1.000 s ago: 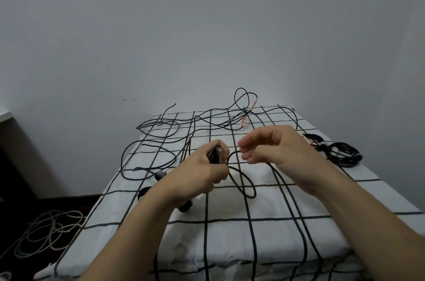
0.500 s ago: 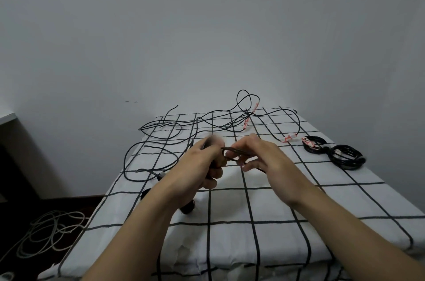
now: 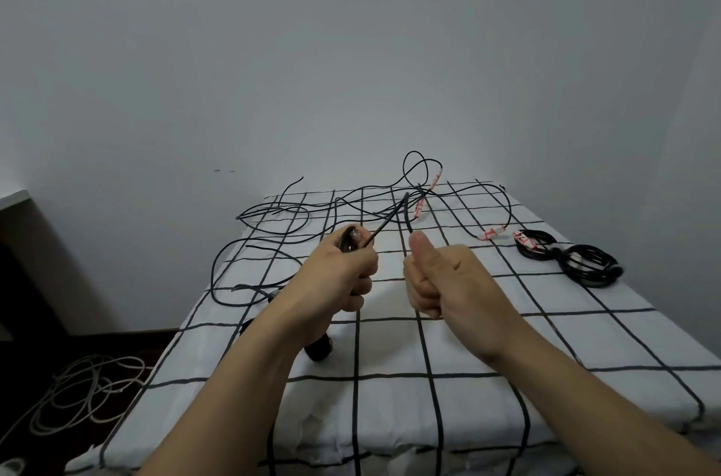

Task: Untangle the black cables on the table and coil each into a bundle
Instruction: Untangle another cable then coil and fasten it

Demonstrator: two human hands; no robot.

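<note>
On a table (image 3: 585,339) draped in checked cloth, a person is gripping the plug end of a black cable (image 3: 353,237) in the left hand (image 3: 339,272). The right hand (image 3: 444,280) is holding a strand of it in a thumb-up fist, keeping it taut from the tangle (image 3: 273,208) at the far side. With two bundles (image 3: 585,261) lying coiled at the right edge, a fresh coil seems to be starting, and the right hand will likely be needing to feed slack leftward in even loops.
</note>
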